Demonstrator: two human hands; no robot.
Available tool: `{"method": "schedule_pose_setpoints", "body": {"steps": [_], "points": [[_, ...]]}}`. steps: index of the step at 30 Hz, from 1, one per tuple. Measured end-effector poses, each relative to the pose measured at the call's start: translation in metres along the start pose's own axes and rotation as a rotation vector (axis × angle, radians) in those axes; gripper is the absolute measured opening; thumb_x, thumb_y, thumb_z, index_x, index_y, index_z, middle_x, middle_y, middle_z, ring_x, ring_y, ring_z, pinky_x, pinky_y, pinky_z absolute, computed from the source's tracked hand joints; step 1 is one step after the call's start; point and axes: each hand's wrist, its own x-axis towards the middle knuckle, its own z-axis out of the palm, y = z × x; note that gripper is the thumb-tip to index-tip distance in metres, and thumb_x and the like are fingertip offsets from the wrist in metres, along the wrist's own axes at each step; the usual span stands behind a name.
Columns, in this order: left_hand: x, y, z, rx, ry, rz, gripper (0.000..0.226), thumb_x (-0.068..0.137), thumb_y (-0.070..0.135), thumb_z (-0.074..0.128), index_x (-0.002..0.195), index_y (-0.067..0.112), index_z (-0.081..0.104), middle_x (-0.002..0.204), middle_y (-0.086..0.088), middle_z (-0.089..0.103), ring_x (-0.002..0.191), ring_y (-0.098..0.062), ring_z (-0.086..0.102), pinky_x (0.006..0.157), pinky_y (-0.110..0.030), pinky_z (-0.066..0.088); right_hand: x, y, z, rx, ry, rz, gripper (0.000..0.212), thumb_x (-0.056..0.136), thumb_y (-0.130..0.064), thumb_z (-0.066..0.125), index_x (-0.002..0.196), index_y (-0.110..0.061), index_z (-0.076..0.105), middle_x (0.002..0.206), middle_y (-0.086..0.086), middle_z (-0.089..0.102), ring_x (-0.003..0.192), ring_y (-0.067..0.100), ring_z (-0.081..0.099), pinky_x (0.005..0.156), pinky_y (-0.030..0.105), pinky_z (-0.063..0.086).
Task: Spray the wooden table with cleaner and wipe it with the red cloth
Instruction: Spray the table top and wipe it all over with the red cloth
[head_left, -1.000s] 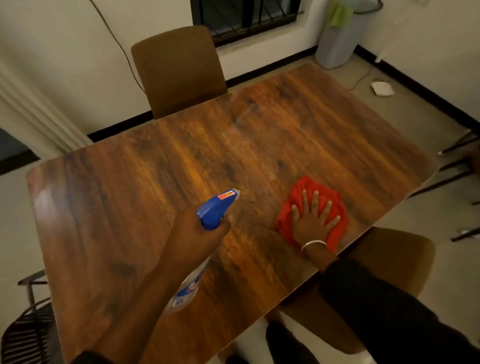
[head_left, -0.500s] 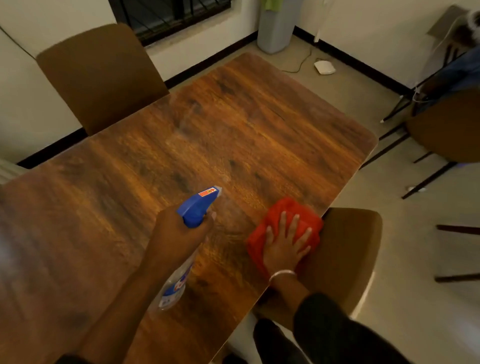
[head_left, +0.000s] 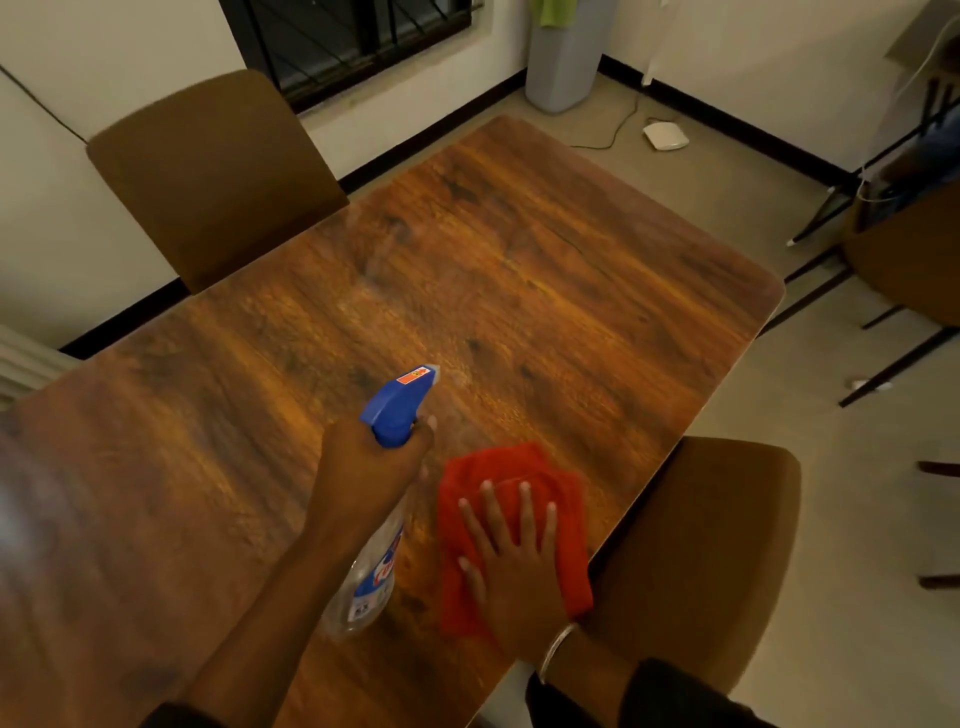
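My left hand (head_left: 363, 467) grips the neck of a clear spray bottle (head_left: 379, 571) with a blue trigger head that points toward the far right of the wooden table (head_left: 519, 270). A faint mist hangs just past the nozzle. A red cloth (head_left: 545, 473) lies flat on the table near its front right edge. My right hand (head_left: 514, 566) rests on top of the cloth, palm down, fingers spread. A silver bangle circles that wrist.
A brown chair (head_left: 208, 171) stands at the table's far side and another brown chair (head_left: 701, 545) sits tucked in at the near right edge. On the floor beyond are a grey bin (head_left: 563, 57), a white device with a cable (head_left: 665, 136), and black chair legs at right.
The camera has swung right and the table now sits more to the left. My right hand with the cloth has slid toward the table's near edge. The bottle stays raised.
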Motion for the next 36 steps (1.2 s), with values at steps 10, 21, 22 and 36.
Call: {"method": "schedule_pose_setpoints", "body": {"steps": [10, 21, 22, 36], "points": [[0.007, -0.021, -0.007, 0.061, 0.073, -0.063, 0.017, 0.084, 0.021, 0.069, 0.076, 0.012, 0.058, 0.064, -0.021, 0.063, 0.060, -0.037, 0.065, 0.055, -0.043, 0.055, 0.224, 0.055, -0.080, -0.033, 0.005, 0.075, 0.066, 0.111, -0.059, 0.027, 0.171, -0.040, 0.010, 0.181, -0.004, -0.002, 0.164, 0.045, -0.007, 0.125, 0.075, -0.002], [0.037, -0.012, 0.009, 0.083, 0.115, -0.132, 0.023, 0.083, 0.026, 0.071, 0.071, 0.012, 0.057, 0.053, -0.015, 0.055, 0.044, -0.013, 0.050, 0.047, -0.027, 0.046, 0.153, -0.046, -0.024, -0.035, -0.133, -0.653, 0.056, 0.109, -0.053, 0.036, 0.158, -0.028, 0.048, 0.169, 0.004, 0.039, 0.164, 0.041, 0.011, 0.125, 0.075, 0.012], [0.043, -0.009, 0.012, 0.080, 0.123, -0.143, 0.024, 0.083, 0.026, 0.071, 0.071, 0.011, 0.058, 0.055, -0.018, 0.056, 0.044, -0.013, 0.050, 0.047, -0.026, 0.046, 0.168, -0.034, -0.028, -0.041, -0.093, -0.655, 0.055, 0.108, -0.052, 0.038, 0.158, -0.029, 0.046, 0.169, 0.003, 0.040, 0.163, 0.041, 0.016, 0.124, 0.075, 0.016], [0.092, 0.024, 0.074, 0.089, 0.129, -0.071, 0.019, 0.083, 0.017, 0.072, 0.071, 0.009, 0.059, 0.061, -0.022, 0.061, 0.054, -0.034, 0.061, 0.052, -0.032, 0.047, 0.325, 0.092, -0.119, -0.047, 0.005, -0.003, 0.063, 0.113, -0.047, 0.030, 0.172, -0.035, 0.013, 0.181, 0.001, 0.003, 0.163, 0.048, -0.006, 0.124, 0.076, -0.002]]}}
